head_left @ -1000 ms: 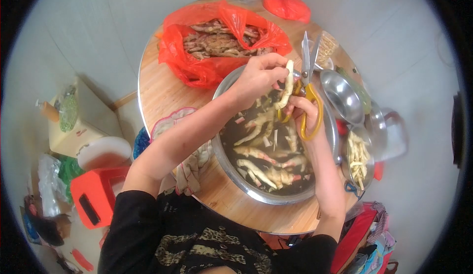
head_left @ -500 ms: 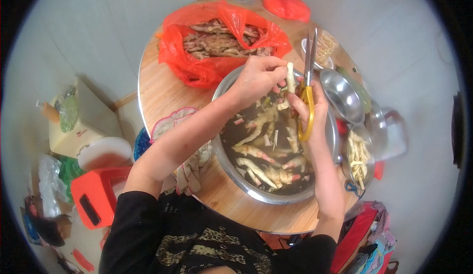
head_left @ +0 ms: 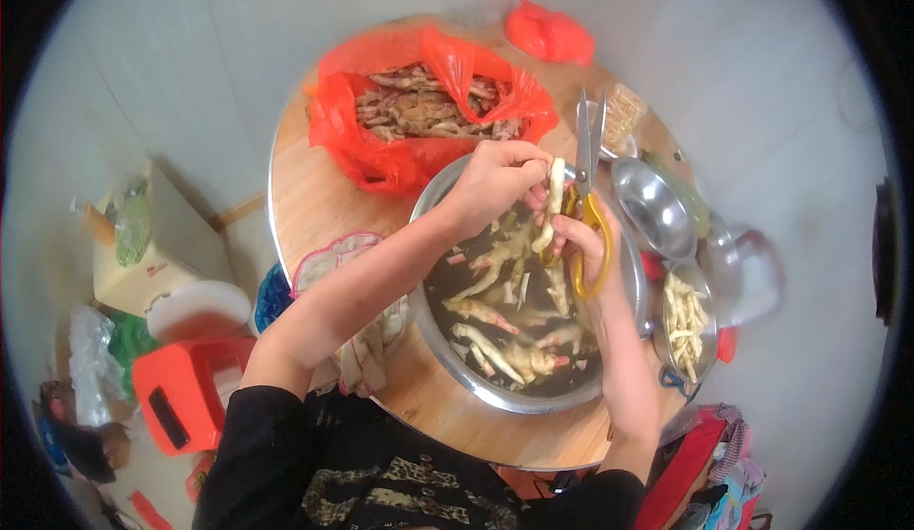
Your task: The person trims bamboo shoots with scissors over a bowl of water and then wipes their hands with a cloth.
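Observation:
My left hand [head_left: 500, 187] pinches the upper end of a pale, peeled ginger-like root piece [head_left: 554, 197], held upright over a large metal basin [head_left: 495, 395]. Yellow-handled scissors [head_left: 586, 168] are in my right hand [head_left: 588, 240], their blades pointing up and slightly apart; its fingertips are near the lower end of the piece. Dark water in the basin holds several pale, knobbly pieces [head_left: 486, 313] with pinkish tips and small cut scraps. Behind the basin, an open red plastic bag [head_left: 357, 159] contains many brownish pieces [head_left: 419, 106].
On the right of the round wooden table [head_left: 305, 187] are a metal bowl [head_left: 652, 201], a dish of pale strips [head_left: 685, 320] and a clear packet [head_left: 624, 116]. Gloves [head_left: 367, 340] lie at the left edge. A red bundle [head_left: 547, 35] sits at the back, a red stool [head_left: 181, 397] on the floor.
The view has shifted, so the table appears lower. The scissors' blades, apart, then nearly closed, are apart again. My left hand still holds the pale piece.

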Demonstrator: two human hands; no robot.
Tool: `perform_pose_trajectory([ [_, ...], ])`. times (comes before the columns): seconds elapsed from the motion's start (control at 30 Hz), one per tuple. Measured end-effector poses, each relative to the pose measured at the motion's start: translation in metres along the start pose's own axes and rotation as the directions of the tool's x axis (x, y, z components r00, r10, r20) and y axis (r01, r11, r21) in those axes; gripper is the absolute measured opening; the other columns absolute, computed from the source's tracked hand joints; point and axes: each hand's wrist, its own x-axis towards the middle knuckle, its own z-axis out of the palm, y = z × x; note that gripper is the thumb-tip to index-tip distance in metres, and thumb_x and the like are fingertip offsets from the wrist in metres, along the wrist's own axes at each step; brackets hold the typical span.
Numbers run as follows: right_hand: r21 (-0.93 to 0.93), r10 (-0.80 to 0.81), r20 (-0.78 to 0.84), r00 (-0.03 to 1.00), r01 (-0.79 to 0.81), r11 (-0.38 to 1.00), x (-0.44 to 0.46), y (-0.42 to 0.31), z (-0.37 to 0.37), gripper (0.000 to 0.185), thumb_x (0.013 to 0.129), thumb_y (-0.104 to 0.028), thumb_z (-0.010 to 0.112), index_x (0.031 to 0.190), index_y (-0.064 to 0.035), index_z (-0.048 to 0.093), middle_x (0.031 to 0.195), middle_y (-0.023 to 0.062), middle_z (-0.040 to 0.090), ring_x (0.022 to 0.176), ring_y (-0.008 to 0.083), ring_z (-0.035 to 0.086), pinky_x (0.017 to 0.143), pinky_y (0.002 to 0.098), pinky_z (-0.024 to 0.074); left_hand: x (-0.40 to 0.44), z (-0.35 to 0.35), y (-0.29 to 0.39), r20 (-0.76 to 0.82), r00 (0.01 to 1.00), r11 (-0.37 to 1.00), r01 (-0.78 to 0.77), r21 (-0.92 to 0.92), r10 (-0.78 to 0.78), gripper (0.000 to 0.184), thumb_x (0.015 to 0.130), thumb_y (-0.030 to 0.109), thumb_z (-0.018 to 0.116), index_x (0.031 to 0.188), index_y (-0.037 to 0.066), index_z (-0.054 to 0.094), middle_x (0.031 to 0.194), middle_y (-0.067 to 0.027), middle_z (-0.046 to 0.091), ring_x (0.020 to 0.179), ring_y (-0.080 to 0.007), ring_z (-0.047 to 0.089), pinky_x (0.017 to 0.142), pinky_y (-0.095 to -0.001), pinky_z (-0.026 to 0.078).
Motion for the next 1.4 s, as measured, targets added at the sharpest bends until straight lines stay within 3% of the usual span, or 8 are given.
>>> perform_pose_trajectory([
  [0.23, -0.021, 0.034, 0.004, 0.999, -0.034, 0.999, 0.003, 0.005, 0.003, 0.046, 0.079, -0.005, 0.07, 0.123, 0.0014, 0.056, 0.077, 0.0033, 0.06, 0.058, 0.0104, 0.054, 0.054, 0.0244, 0.0448, 0.002, -0.003, -0.001, 0.007, 1.0, 0.998, 0.024, 0.057, -0.024, 0.023, 0.097, 0.017, 0.062, 0.101, -0.003, 0.071, 0.087, -0.0043, 0.07, 0.073, -0.0089, 0.063, 0.067, -0.025, 0.053],
  [0.5, -0.082, 0.011, -0.021, 1.0, -0.013, 0.997, -0.002, 0.005, 0.008, 0.044, 0.079, -0.004, 0.069, 0.121, 0.0014, 0.057, 0.076, 0.0022, 0.058, 0.057, 0.0094, 0.053, 0.054, 0.0244, 0.0438, -0.001, -0.006, -0.01, 0.041, 0.993, 0.984, -0.118, 0.137, 0.113, 0.022, 0.098, 0.016, 0.06, 0.099, -0.004, 0.071, 0.081, -0.0034, 0.068, 0.07, -0.0075, 0.062, 0.063, -0.0238, 0.053],
  [0.63, -0.015, 0.016, 0.037, 0.999, -0.016, 1.0, -0.005, -0.001, 0.007, 0.045, 0.079, -0.006, 0.069, 0.122, 0.002, 0.058, 0.082, 0.008, 0.064, 0.058, 0.0103, 0.054, 0.055, 0.0242, 0.0452, -0.001, -0.001, -0.004, 0.017, 0.995, 0.981, -0.1, 0.168, 0.099, 0.021, 0.099, 0.014, 0.059, 0.099, -0.004, 0.071, 0.081, -0.0033, 0.068, 0.069, -0.0073, 0.061, 0.063, -0.0238, 0.052],
  [0.7, 0.021, 0.013, 0.056, 0.998, -0.014, 1.0, -0.003, -0.001, 0.004, 0.045, 0.079, -0.006, 0.068, 0.122, 0.0024, 0.058, 0.084, 0.0106, 0.067, 0.059, 0.0107, 0.055, 0.055, 0.0241, 0.0457, -0.001, 0.001, -0.002, 0.02, 0.999, 0.999, -0.031, -0.027, 0.032, 0.02, 0.099, 0.014, 0.059, 0.099, -0.003, 0.07, 0.081, -0.0031, 0.068, 0.069, -0.007, 0.061, 0.064, -0.0234, 0.052],
  [0.8, 0.072, 0.017, 0.076, 0.997, -0.022, 0.997, 0.002, 0.003, -0.002, 0.045, 0.079, -0.008, 0.067, 0.122, 0.0033, 0.058, 0.088, 0.0148, 0.069, 0.06, 0.0116, 0.056, 0.055, 0.0243, 0.0466, 0.0, 0.002, 0.0, 0.037, 0.999, 0.997, -0.013, -0.071, 0.016, 0.019, 0.099, 0.013, 0.059, 0.102, -0.003, 0.07, 0.081, -0.0028, 0.068, 0.07, -0.0069, 0.06, 0.065, -0.023, 0.051],
  [1.1, 0.015, 0.03, 0.086, 0.996, -0.031, 0.999, 0.0, 0.003, 0.002, 0.046, 0.078, -0.009, 0.067, 0.12, 0.0051, 0.057, 0.086, 0.0133, 0.068, 0.06, 0.0114, 0.055, 0.056, 0.0247, 0.0464, 0.001, -0.006, -0.007, 0.079, 0.994, 0.996, -0.076, 0.039, 0.073, 0.015, 0.095, 0.006, 0.06, 0.099, -0.004, 0.07, 0.081, -0.0019, 0.067, 0.07, -0.0077, 0.061, 0.065, -0.0241, 0.052],
  [1.4, 0.105, 0.053, 0.144, 0.988, -0.068, 0.992, 0.0, 0.001, -0.002, 0.05, 0.078, -0.008, 0.067, 0.124, 0.0043, 0.056, 0.089, 0.014, 0.068, 0.059, 0.01, 0.053, 0.054, 0.0237, 0.046, 0.001, -0.002, -0.007, 0.052, 0.998, 0.999, -0.034, -0.039, 0.036, 0.016, 0.096, 0.007, 0.059, 0.101, -0.004, 0.069, 0.081, -0.0031, 0.067, 0.069, -0.0091, 0.061, 0.064, -0.0255, 0.052],
])
